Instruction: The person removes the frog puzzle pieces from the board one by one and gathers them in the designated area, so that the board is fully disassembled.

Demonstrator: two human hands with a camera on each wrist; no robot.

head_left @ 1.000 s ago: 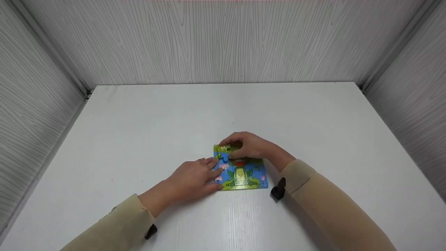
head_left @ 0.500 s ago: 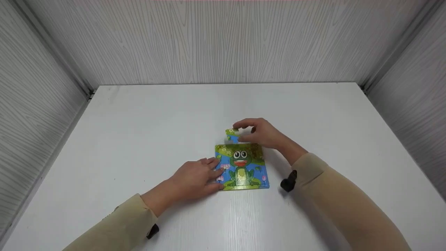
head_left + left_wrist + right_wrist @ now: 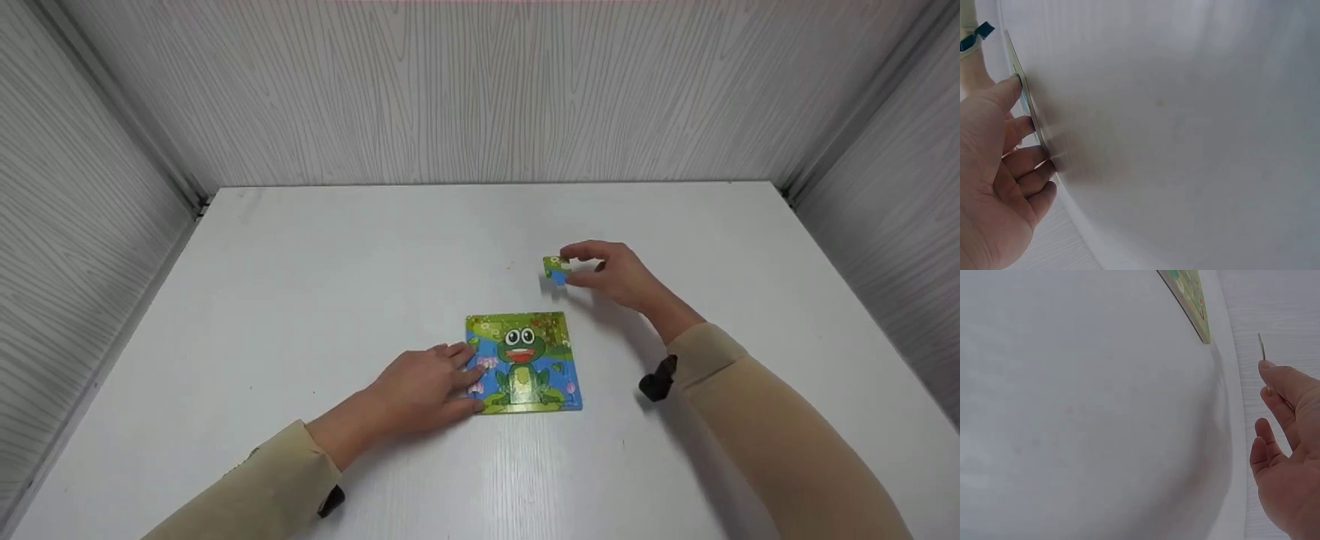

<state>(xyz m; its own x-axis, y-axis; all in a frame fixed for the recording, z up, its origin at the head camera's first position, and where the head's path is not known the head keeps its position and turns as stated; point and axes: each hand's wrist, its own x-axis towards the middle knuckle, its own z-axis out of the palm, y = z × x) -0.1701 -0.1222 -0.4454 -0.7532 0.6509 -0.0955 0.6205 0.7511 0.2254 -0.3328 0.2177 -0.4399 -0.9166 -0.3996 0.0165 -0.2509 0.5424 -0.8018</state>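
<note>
A square frog jigsaw puzzle (image 3: 523,375) lies flat on the table, its corner also showing in the right wrist view (image 3: 1193,304). My left hand (image 3: 424,386) rests at its left side, outstretched fingertips touching the edge; the left wrist view shows that hand (image 3: 999,152) against the thin board. Above the table, beyond the puzzle's top right, my right hand (image 3: 619,274) pinches a small green and blue puzzle piece (image 3: 556,270) between thumb and finger. Seen edge-on in the right wrist view, the piece (image 3: 1261,346) is a thin sliver.
The white tabletop (image 3: 337,262) spreads around the puzzle. A pale wood-grain panel (image 3: 480,90) stands along its back edge, with similar panels at the left (image 3: 67,225) and right (image 3: 892,187).
The right hand has lifted the puzzle piece from the puzzle's upper left and carried it away to the right and back. The left hand has stayed at the puzzle's edge.
</note>
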